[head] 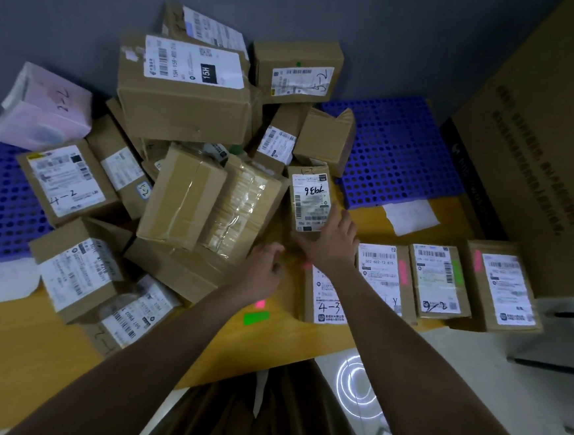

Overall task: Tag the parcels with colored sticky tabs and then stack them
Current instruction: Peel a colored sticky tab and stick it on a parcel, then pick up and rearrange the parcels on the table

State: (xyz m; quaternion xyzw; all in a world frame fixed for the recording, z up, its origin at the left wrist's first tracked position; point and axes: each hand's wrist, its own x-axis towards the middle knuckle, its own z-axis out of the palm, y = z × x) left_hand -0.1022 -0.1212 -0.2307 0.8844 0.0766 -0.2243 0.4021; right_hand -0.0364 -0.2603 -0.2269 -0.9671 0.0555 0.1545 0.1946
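Right hand reaches forward onto a small upright parcel at the near edge of the heap. Fingers are spread along its right side and lower front; the grip looks to be closing round it, but whether it has taken hold I cannot tell. Left hand hovers just beside, fingers loosely curled. Nothing visible in it, though the palm is turned away.

Handling, as a judgement: small cardboard box, stiff, taped, likely light enough for one hand. Best taken across the narrow sides, thumb on one and fingers on the other. The white label on the front is smooth paper, so a tab should stick well on the bare cardboard beside it. It leans against bigger boxes; lifting it may let neighbours slide. The crushed, heavily taped box to its left looks soft and glossy, so more slippery.

Counts:
- Tagged row on the right of the cardboard sheet: four parcels side by side. Three show pink tabs, one green. The nearest is partly under the right forearm.
- Loose tabs on the sheet near the left forearm: one green tab, one pink tab.
- Untagged heap: roughly fifteen boxes, exact number unclear since several are buried. One pale pink box at the far left, the rest brown.
- Blue perforated mat shows beneath.
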